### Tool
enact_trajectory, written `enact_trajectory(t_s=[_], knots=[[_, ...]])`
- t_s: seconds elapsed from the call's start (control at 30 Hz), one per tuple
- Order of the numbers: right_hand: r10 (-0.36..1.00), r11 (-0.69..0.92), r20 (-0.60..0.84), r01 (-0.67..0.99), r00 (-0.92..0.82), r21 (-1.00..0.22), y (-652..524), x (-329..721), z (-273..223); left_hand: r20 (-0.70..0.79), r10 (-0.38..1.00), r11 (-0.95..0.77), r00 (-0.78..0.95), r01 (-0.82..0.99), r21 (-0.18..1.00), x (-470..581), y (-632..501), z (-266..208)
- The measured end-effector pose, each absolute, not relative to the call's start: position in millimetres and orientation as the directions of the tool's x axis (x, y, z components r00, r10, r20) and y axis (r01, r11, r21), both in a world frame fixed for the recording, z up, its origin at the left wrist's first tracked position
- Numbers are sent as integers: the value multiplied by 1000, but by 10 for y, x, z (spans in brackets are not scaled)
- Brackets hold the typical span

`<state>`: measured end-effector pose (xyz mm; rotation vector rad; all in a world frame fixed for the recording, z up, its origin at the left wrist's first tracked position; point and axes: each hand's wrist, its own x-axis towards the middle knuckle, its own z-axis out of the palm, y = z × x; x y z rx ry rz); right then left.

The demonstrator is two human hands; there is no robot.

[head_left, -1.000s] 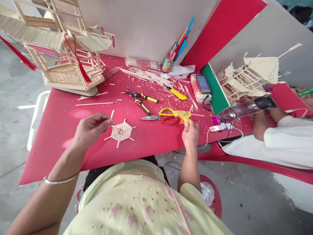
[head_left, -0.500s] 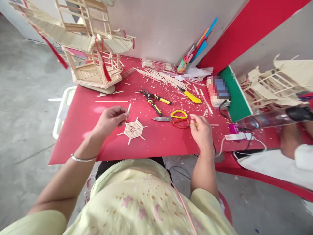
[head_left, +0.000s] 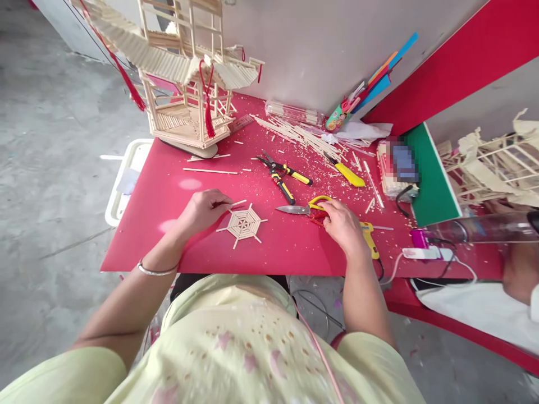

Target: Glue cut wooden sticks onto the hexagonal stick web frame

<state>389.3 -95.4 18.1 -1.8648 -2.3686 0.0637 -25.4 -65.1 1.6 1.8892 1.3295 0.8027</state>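
My left hand (head_left: 206, 210) is closed in a pinch on a short wooden stick (head_left: 240, 202), held just above the upper left of a web-shaped stick piece (head_left: 244, 224). That piece lies flat on the red tabletop (head_left: 202, 247), its spokes sticking out past the rings. My right hand (head_left: 342, 223) is closed on the handles of a pair of scissors (head_left: 295, 210); the blades point left and the fingers partly cover the red and yellow grips. Just right of this hand lies a yellow glue gun (head_left: 369, 238), partly hidden by the wrist.
A stick-built pavilion (head_left: 185, 115) with red tassels stands at the back left. Pliers (head_left: 284, 177), a yellow-handled knife (head_left: 350, 175) and loose sticks (head_left: 298, 134) lie behind the scissors. To the right are a power strip (head_left: 425, 254), a clear bottle (head_left: 484, 229) and another person's arm (head_left: 522, 266).
My right hand has moved onto the scissors' handles, and the glue gun now shows beside it. The stick in my left hand has tilted from upright towards flat. The view has shifted left.
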Motion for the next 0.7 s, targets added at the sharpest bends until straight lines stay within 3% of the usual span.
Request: enact_trajectory(t_s=[0.33, 0.5, 0.6, 0.7], knots=[[968, 234, 106, 971, -228, -50, -934, 3892, 87, 96, 933, -290, 346, 567, 771, -245, -696, 9], [984, 136, 122, 991, -133, -11, -1090, 3740, 210, 92, 933, -286, 348, 563, 776, -243, -697, -5], [967, 91, 246, 993, -69, -78, -1243, 3548, 321, 93, 931, -293, 354, 568, 770, -242, -701, 0], [929, 145, 364, 969, -64, -199, -1371, 3306, 346, 87, 934, -287, 346, 583, 760, -237, -704, 10]])
